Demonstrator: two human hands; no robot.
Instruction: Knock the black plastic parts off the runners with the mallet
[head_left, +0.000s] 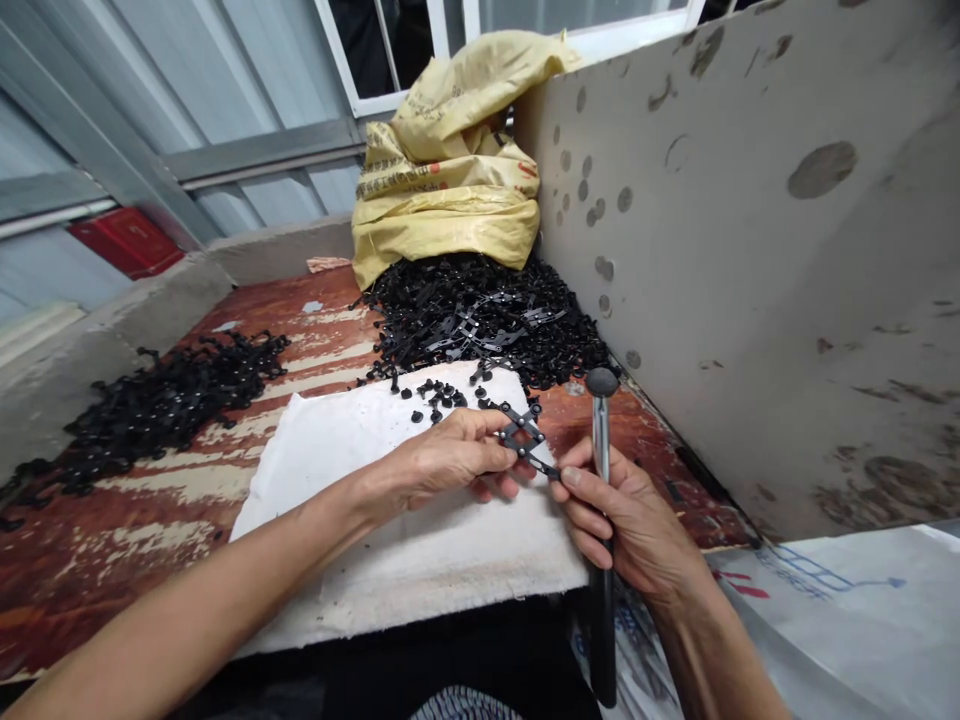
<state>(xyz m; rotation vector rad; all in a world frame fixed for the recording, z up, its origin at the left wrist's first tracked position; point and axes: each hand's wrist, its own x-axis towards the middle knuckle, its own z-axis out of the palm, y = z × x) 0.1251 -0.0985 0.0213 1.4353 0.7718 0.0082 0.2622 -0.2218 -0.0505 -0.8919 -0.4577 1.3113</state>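
- Over the white cloth (405,560), a black crossed piece (523,437) is held up between two hands, near the middle of the view.
- The piece is made of thin, flat black bars. The bars are laid across each other like an X, and little slanted gaps are left between them. Shiny silver dots can be seen on the bars, and a round black knob can be seen at the top right.
- One side of the piece is pinched by the left hand (457,455), with the thumb on the near side and the fingers bent under it.
- The low end of the piece is pinched by the thumb and a fingertip of the right hand (634,515).
- A hammer (601,435) is gripped in the right hand too, with fingers curled around it. It is held almost straight up, with its round dark head on top.
- Small black pegs (435,400) are scattered on the far part of the cloth.
- Behind them, black parts (480,315) are heaped up in front of a yellow sack (450,205).
- At the left, another black heap (187,400) is spread on the red-brown table (150,535), which is streaked with pale worn marks.
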